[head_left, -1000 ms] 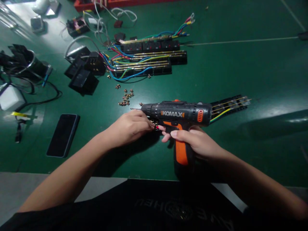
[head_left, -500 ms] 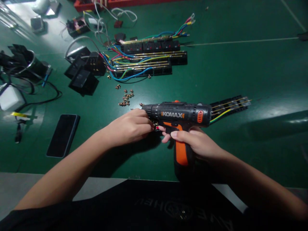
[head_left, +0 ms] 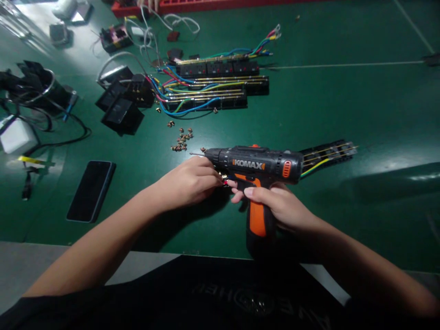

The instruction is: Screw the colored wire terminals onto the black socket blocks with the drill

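Note:
My right hand (head_left: 283,201) is wrapped round the handle of a black and orange drill (head_left: 256,165), whose thin bit points left. Below the chuck, my left hand (head_left: 192,181) has its fingers pressed together at the left end of a black strip (head_left: 330,152) with brass bars and a yellow-green wire. The drill covers the strip's middle, and what the left fingertips hold is hidden. Small brass screws (head_left: 182,140) lie in a loose group beyond my left hand. Several wired black strips (head_left: 216,98) rest farther back.
A phone (head_left: 91,191) lies left of my left forearm. Black boxes (head_left: 123,114), a metal cup (head_left: 51,96) with black parts and a white adapter (head_left: 18,136) stand at the left. Another person's hand (head_left: 151,4) is at the red tray (head_left: 213,5) along the back.
The view has shifted slightly. The drill's thin bit now shows beyond my left hand, which sits a little lower against the chuck. Both hands otherwise keep nearly the same pose.

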Demonstrator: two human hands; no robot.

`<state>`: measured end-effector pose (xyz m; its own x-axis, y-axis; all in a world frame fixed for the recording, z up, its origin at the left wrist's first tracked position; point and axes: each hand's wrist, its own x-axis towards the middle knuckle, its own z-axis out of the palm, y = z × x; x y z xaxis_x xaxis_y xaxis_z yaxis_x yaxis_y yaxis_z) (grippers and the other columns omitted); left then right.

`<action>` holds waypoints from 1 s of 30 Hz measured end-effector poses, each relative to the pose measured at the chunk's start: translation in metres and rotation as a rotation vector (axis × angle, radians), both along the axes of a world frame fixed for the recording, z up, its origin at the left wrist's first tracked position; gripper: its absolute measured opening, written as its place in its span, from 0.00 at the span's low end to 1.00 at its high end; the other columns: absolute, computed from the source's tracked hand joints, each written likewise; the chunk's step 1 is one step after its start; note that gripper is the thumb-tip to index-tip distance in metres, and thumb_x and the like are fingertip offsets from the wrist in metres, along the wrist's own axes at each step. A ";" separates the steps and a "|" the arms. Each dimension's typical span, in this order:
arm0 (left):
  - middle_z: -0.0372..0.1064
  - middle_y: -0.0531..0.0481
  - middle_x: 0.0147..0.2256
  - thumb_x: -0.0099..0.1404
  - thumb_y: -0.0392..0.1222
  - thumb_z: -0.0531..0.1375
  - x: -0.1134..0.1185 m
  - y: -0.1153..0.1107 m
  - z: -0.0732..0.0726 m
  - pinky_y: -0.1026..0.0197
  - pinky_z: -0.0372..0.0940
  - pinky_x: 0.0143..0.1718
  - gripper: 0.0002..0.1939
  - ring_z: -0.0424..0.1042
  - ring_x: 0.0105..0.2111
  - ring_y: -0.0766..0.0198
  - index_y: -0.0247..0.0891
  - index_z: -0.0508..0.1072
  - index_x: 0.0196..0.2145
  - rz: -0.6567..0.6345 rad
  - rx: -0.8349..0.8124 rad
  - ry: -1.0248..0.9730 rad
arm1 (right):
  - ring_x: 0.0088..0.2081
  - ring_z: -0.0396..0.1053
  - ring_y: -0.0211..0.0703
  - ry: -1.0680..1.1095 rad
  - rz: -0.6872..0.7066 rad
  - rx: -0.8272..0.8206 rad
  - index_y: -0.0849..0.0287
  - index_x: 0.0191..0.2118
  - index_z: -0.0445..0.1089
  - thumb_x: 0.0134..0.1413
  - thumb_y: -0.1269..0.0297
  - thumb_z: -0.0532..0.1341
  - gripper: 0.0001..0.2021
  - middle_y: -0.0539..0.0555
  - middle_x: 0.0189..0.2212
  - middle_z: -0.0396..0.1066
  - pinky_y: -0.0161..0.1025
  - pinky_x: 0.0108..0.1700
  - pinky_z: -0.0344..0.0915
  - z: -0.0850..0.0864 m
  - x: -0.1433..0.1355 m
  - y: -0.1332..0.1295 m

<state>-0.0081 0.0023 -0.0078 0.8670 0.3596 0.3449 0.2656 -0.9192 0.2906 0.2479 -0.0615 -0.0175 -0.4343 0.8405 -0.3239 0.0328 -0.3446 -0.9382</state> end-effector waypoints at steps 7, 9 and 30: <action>0.80 0.44 0.43 0.69 0.37 0.65 -0.010 -0.019 -0.028 0.50 0.71 0.50 0.10 0.76 0.45 0.56 0.37 0.76 0.47 0.140 0.024 -0.178 | 0.59 0.73 0.51 -0.024 0.007 0.037 0.52 0.36 0.83 0.60 0.53 0.63 0.13 0.51 0.51 0.78 0.50 0.67 0.64 0.002 0.000 0.000; 0.81 0.46 0.42 0.69 0.36 0.65 -0.010 -0.020 -0.034 0.52 0.71 0.49 0.07 0.76 0.44 0.57 0.38 0.77 0.45 0.138 0.085 -0.224 | 0.60 0.72 0.51 -0.016 0.009 0.037 0.52 0.36 0.83 0.60 0.53 0.63 0.12 0.51 0.52 0.78 0.51 0.67 0.63 0.002 0.000 0.000; 0.83 0.43 0.44 0.69 0.36 0.66 -0.009 -0.018 -0.050 0.50 0.73 0.48 0.12 0.79 0.45 0.56 0.36 0.78 0.50 0.082 0.245 -0.283 | 0.60 0.72 0.53 -0.080 -0.012 -0.044 0.52 0.37 0.83 0.57 0.48 0.65 0.14 0.51 0.55 0.77 0.51 0.67 0.65 0.005 -0.001 -0.004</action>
